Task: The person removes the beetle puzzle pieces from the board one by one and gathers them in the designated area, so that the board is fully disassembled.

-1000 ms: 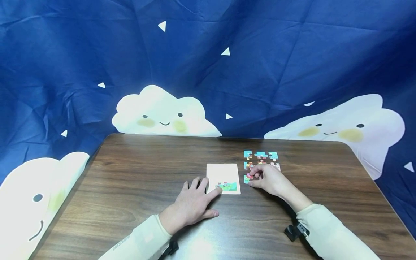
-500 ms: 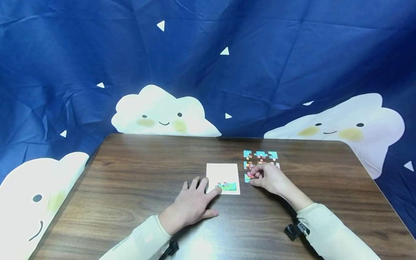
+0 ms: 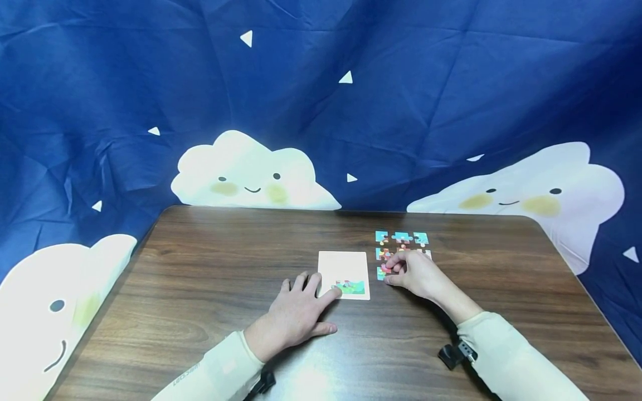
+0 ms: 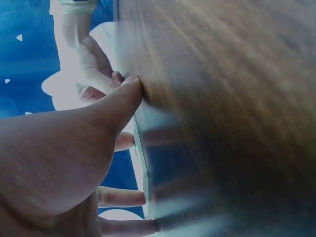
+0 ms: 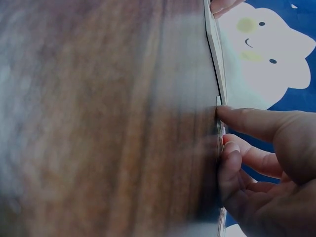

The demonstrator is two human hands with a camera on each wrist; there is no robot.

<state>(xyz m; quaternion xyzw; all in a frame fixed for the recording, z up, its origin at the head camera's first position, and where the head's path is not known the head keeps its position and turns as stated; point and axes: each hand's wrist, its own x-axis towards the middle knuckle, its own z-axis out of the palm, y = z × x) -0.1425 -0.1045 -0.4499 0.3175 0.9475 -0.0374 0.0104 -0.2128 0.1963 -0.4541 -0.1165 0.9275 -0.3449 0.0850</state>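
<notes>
My left hand lies spread with its fingers on the lower left part of a white square board. One fingertip is at the left end of a green and blue strip of jigsaw pieces on that board. To the right, my right hand pinches a pink, green and blue puzzle piece low on the table, beside the board. In the right wrist view the thumb is at the piece's edge and the other fingers are curled. Part of the piece is hidden beneath them.
Several puzzle pieces lie in rows beyond the right hand, some partly covered by it. The brown wooden table meets a blue cloth backdrop with white clouds. Black wrist-camera mounts hang under both forearms.
The puzzle piece at my right fingertips has slid slightly away from me, toward the row behind it. My left hand keeps its place on the board.
</notes>
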